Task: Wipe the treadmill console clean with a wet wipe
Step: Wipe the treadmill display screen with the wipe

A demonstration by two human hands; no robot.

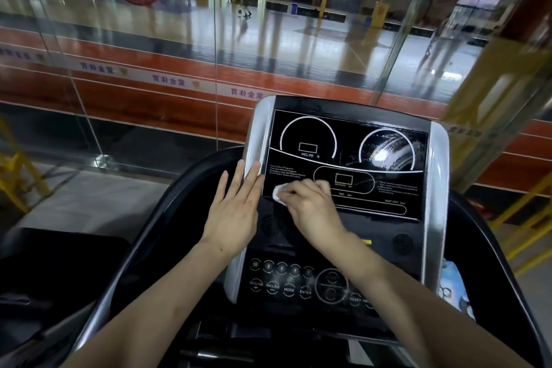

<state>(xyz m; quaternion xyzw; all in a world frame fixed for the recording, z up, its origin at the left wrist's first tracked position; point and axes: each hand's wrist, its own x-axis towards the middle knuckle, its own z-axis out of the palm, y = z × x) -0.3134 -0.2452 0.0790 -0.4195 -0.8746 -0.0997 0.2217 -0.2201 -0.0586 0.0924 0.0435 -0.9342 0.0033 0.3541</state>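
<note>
The treadmill console [388, 194] is a black display panel with white dial outlines, silver side trims and a button pad below. My right hand [310, 206] grips a crumpled white wet wipe [279, 192] and presses it against the lower left corner of the display. My left hand [237, 206] lies flat with straight fingers on the console's left silver trim. Wet streaks shine on the right dial [385, 152].
Black curved handrails [167, 218] wrap both sides of the console. A blue and white packet [455, 287] sits in the right side pocket. A glass wall [149, 69] stands just beyond the console, with a sports hall behind it. Yellow rails [18, 170] stand at both sides.
</note>
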